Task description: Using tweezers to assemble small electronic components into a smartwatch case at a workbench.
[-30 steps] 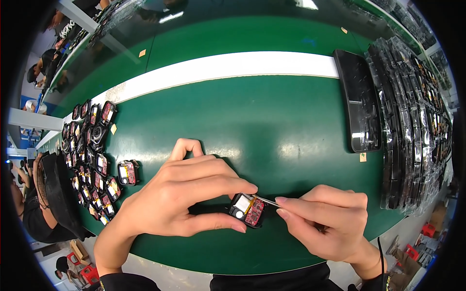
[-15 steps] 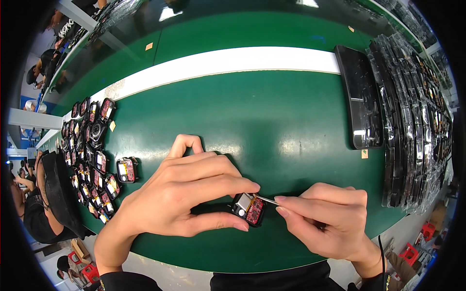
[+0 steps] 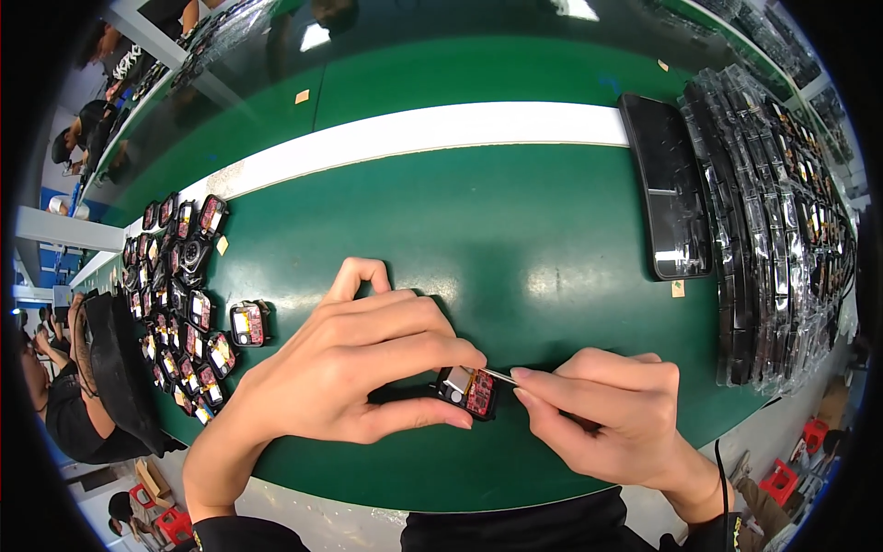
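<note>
On the green tabletop, my left hand (image 3: pixel 359 368) steadies an open smartwatch case (image 3: pixel 467 392) between forefinger and thumb. Inside the black case show a red circuit board, a silver block and a small white round part. My right hand (image 3: pixel 607 414) pinches slim metal tweezers (image 3: pixel 499 375) between thumb and forefinger. Their tip reaches the upper edge of the case, beside my left fingertip; exactly what it touches is too small to make out.
Many similar open watch cases (image 3: pixel 189 345) lie massed at the left, with a single case (image 3: pixel 248 324) nearer my left hand. On the right a black tray (image 3: pixel 676 207) lies beside stacked clear plastic trays (image 3: pixel 773 239). A white strip (image 3: pixel 441 126) crosses the far side.
The view has shifted slightly. Both hands keep their hold on the watch case and the tweezers, with the tweezers' tip still at the case's upper edge.
</note>
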Action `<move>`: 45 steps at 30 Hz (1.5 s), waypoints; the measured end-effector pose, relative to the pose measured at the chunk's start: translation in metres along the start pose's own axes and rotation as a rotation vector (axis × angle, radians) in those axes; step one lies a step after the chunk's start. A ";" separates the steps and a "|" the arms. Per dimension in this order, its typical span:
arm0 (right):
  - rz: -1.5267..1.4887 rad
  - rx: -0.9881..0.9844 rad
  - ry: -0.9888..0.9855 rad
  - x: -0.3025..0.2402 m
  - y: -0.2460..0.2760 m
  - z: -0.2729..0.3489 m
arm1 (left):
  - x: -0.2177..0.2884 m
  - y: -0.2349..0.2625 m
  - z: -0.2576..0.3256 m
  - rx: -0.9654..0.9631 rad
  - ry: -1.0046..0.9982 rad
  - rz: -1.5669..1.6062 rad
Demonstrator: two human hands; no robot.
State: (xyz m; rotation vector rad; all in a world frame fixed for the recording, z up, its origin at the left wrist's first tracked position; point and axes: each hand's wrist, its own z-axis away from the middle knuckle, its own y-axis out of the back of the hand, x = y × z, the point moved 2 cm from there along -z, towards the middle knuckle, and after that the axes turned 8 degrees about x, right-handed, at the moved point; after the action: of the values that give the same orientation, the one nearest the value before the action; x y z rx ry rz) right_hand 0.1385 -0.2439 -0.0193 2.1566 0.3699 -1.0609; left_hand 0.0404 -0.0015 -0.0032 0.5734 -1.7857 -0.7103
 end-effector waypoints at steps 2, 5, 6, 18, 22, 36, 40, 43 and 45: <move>0.033 -0.008 0.035 -0.001 -0.001 0.001 | -0.001 0.000 0.000 0.006 -0.005 0.004; 0.033 0.014 0.029 -0.003 0.000 -0.001 | -0.002 0.001 0.002 0.017 -0.010 0.012; 0.033 0.019 0.036 -0.005 0.002 -0.003 | -0.002 0.002 0.002 0.022 -0.010 0.017; 0.102 -0.016 -0.039 -0.013 0.001 0.003 | 0.004 -0.002 0.001 0.037 -0.069 -0.033; 0.247 -0.058 0.041 -0.018 -0.014 0.004 | 0.008 0.005 0.008 -0.016 0.061 -0.025; 0.376 0.207 0.122 -0.064 0.071 -0.001 | -0.015 0.066 0.033 0.295 0.277 -0.601; 0.556 0.478 0.085 -0.065 0.159 0.018 | -0.085 0.094 0.087 0.471 0.640 -0.945; 0.760 0.623 -0.142 -0.051 0.206 0.039 | -0.105 0.106 0.108 0.427 0.646 -0.872; 0.857 0.673 -0.255 -0.041 0.230 0.052 | -0.101 0.106 0.100 0.449 0.584 -0.882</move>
State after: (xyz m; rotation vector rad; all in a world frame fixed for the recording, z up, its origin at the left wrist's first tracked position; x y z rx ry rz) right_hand 0.2030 -0.4437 0.0966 2.2889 -1.0820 -0.9762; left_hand -0.0283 0.1617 -0.0197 1.7344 -1.0822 -0.6068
